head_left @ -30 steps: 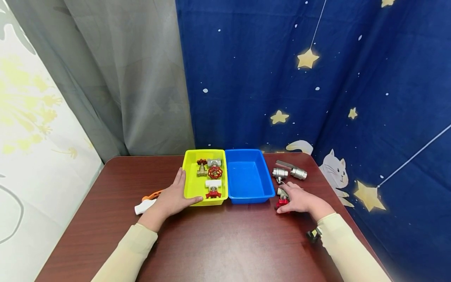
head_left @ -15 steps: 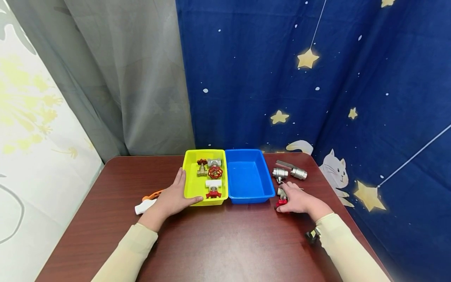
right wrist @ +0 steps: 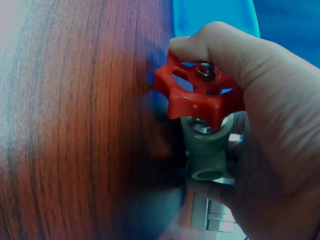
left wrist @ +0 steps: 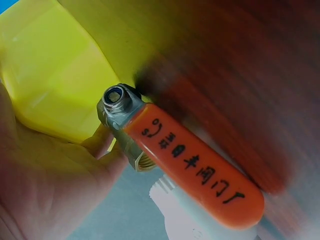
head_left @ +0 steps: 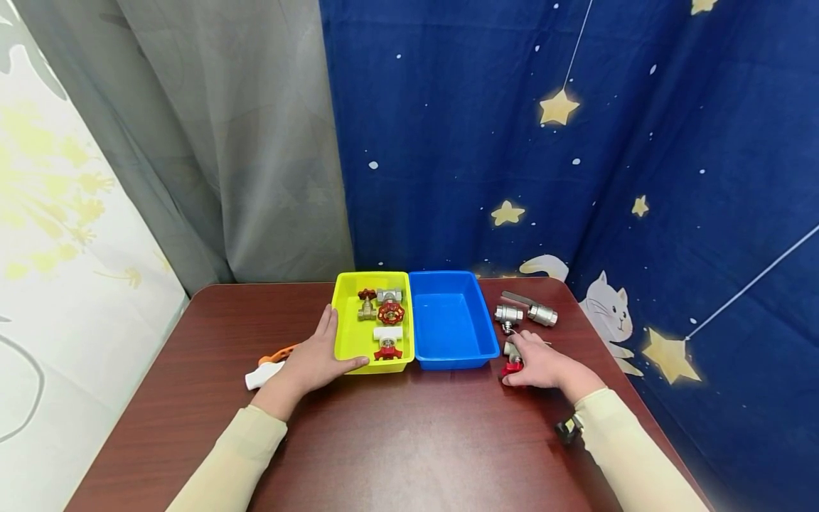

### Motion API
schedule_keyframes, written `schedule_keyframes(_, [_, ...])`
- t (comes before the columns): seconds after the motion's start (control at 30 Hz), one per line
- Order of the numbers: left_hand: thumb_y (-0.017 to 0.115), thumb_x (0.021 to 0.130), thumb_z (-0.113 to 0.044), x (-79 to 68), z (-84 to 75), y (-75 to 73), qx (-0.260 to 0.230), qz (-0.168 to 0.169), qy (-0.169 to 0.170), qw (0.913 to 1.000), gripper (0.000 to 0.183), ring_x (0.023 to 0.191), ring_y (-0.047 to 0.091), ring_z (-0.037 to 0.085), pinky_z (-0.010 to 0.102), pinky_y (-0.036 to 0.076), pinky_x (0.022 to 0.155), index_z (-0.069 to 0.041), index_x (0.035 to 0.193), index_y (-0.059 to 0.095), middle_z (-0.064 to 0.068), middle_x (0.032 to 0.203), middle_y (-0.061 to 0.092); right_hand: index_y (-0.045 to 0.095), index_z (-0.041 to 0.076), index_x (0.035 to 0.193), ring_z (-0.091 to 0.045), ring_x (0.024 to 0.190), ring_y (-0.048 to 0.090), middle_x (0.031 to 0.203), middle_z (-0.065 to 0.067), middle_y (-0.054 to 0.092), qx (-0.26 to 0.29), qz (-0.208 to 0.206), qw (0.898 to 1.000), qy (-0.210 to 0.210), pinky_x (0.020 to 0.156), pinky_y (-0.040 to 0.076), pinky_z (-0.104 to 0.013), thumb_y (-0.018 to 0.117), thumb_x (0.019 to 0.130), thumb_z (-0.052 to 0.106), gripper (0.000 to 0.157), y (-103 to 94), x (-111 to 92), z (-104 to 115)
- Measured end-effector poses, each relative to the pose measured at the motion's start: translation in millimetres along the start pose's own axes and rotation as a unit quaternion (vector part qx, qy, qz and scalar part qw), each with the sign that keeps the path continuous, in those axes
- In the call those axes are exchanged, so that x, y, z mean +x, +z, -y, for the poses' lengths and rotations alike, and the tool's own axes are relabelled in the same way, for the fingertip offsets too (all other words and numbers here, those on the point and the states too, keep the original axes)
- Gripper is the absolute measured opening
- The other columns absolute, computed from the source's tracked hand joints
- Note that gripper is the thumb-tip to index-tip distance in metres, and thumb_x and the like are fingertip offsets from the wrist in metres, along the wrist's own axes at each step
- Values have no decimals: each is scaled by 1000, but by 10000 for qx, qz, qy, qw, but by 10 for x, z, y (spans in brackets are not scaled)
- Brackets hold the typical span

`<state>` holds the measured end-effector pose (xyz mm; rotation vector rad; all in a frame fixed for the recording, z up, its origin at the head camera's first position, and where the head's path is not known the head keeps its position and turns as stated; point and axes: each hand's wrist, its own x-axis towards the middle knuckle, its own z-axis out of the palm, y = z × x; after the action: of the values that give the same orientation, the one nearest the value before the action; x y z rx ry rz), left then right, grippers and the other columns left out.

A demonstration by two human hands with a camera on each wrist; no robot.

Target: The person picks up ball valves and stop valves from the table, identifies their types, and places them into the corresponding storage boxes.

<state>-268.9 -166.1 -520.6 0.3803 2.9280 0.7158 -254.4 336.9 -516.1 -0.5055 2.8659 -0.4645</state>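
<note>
My left hand [head_left: 313, 363] lies along the left side of the yellow tray [head_left: 348, 334], fingers straight and thumb at its near rim. Beside that hand is a ball valve with an orange lever handle [left wrist: 195, 167], and a white plastic piece [head_left: 262, 374] lies close by. My right hand [head_left: 542, 361] holds a greenish gate valve with a red handwheel [right wrist: 200, 97], right of the blue tray [head_left: 453, 320]. Its thumb presses on the wheel, and other fingers curl around the valve body. Several red-wheeled valves lie in the yellow tray, among them a brass one [head_left: 367, 310] and a white one [head_left: 387, 333].
The two trays stand side by side toward the back of the brown table [head_left: 409, 441]. Right of the blue tray lie two metal ball valves, one nearer [head_left: 508, 315] and one with a long lever [head_left: 542, 314]. Curtains hang behind the table.
My right hand has shifted very slightly to the left around the red-wheeled valve and is still since. The left hand and the trays have not moved.
</note>
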Motion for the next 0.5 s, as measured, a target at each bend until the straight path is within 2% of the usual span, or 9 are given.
schedule_keyframes(0.27, [63, 86, -92, -6, 0, 3, -3, 19, -20, 10000, 142, 139, 59, 47, 61, 57, 106, -2, 177, 2, 18, 185, -2, 54, -6, 150, -37, 125, 53, 134, -17, 60, 137, -29, 9998, -102, 108, 52, -61, 90, 83, 51, 95, -40, -41, 2])
schedule_keyframes(0.5, [62, 86, -93, -9, 2, -2, -14, 17, -18, 10000, 142, 139, 59, 47, 60, 57, 105, -2, 177, 2, 17, 185, -3, 53, -7, 154, -42, 134, 51, 143, -23, 57, 285, -228, 9993, -67, 115, 48, -63, 90, 84, 50, 97, -123, -61, -4])
